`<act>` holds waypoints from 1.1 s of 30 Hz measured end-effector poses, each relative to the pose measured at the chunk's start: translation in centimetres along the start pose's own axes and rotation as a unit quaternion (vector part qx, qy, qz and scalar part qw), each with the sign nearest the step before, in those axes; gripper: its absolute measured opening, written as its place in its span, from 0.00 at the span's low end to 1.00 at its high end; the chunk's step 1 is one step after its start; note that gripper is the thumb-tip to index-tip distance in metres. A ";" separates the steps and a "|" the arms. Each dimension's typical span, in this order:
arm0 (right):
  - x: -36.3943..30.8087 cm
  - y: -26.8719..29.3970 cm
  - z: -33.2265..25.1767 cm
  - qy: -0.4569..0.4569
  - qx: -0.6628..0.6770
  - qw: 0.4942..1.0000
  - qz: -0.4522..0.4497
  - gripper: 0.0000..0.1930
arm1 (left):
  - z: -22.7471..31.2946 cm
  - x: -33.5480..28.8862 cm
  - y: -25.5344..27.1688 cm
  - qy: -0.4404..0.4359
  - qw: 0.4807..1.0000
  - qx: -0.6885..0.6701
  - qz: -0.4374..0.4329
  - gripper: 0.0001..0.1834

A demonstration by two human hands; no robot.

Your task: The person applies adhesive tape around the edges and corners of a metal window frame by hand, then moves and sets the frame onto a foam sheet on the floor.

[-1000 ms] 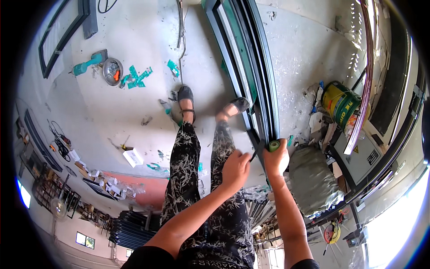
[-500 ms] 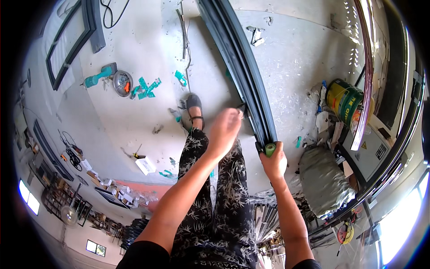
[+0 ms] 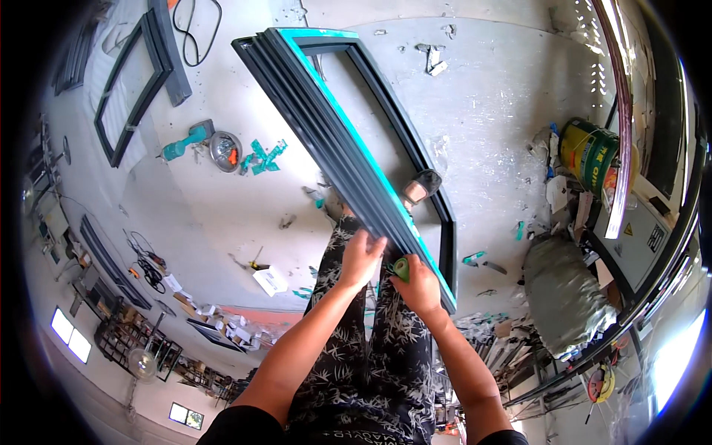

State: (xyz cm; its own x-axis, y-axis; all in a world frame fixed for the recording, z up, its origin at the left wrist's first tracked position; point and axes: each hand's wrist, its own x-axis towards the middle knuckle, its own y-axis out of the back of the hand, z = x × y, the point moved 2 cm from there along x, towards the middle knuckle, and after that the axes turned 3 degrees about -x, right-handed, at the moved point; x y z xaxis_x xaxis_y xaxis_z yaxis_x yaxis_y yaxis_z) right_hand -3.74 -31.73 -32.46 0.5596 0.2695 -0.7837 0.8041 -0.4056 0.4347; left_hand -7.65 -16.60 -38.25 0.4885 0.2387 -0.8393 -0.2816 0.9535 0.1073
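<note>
A dark grey rectangular window frame [image 3: 320, 122] slants across the middle, its grooved outer side toward me. Bright teal film [image 3: 354, 139] runs along one of its edges. My left hand [image 3: 360, 261] is closed at the near lower edge of the frame, fingertips partly hidden against it. Beside it, my right hand [image 3: 418, 288] holds a small roll of green tape [image 3: 401, 268] and rests against the frame near its lower corner. One shoe [image 3: 423, 185] shows through the frame's opening.
Left on the floor are a teal power tool [image 3: 182, 144], a metal bowl [image 3: 225, 153], teal film scraps [image 3: 264, 156] and a white box [image 3: 270, 280]. Another dark frame [image 3: 111, 122] lies beyond. At right are a green-yellow bucket [image 3: 589, 157] and a bulky grey sack [image 3: 565, 304].
The window frame has turned, its far end swinging left, and its opening and teal edge now show. My left hand has come down to its near edge; my right hand has moved left with the tape.
</note>
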 end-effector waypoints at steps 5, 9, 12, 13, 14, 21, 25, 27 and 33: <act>0.4 1.3 -1.1 -0.033 0.015 0.999 0.041 0.24 | 1.8 -0.5 0.1 -0.045 0.986 0.155 0.036 0.10; 0.0 2.2 -1.6 -0.046 0.068 0.992 0.091 0.22 | 1.9 -0.4 0.8 -0.047 0.977 0.199 0.061 0.11; -0.7 1.7 -1.4 -0.058 0.114 0.987 0.097 0.23 | 2.1 -0.2 0.9 -0.041 0.981 0.183 0.047 0.11; -0.9 1.4 -1.5 -0.058 0.123 0.986 0.095 0.23 | 2.1 -0.1 0.9 -0.036 0.980 0.192 0.037 0.11; -1.0 1.1 -1.6 -0.056 0.132 0.985 0.093 0.23 | 2.1 -0.1 1.0 -0.031 0.978 0.202 0.028 0.11; -0.7 1.2 -4.0 -0.059 0.252 0.964 0.055 0.23 | 2.2 0.1 2.8 0.121 0.986 0.101 -0.048 0.12; -0.5 2.1 -5.0 -0.087 0.540 0.836 -0.036 0.18 | 7.9 -1.8 4.5 0.001 0.918 0.379 -0.116 0.12; -0.3 2.3 -5.9 -0.132 0.711 0.684 -0.095 0.20 | 9.1 -3.2 4.9 -0.023 0.963 0.248 -0.107 0.10; -0.5 2.2 -7.9 -0.139 0.810 0.550 -0.147 0.23 | 14.7 -7.0 4.9 -0.190 0.959 0.200 -0.070 0.11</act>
State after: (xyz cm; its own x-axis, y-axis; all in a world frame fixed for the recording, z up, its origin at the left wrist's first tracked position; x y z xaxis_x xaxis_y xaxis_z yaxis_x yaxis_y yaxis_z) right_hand -0.68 -25.88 -27.63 0.2197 0.4792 -0.8497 -0.5089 -0.6868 -0.5190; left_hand -0.34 -10.88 -24.05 0.7857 0.0809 -0.6133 0.1101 0.9573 0.2673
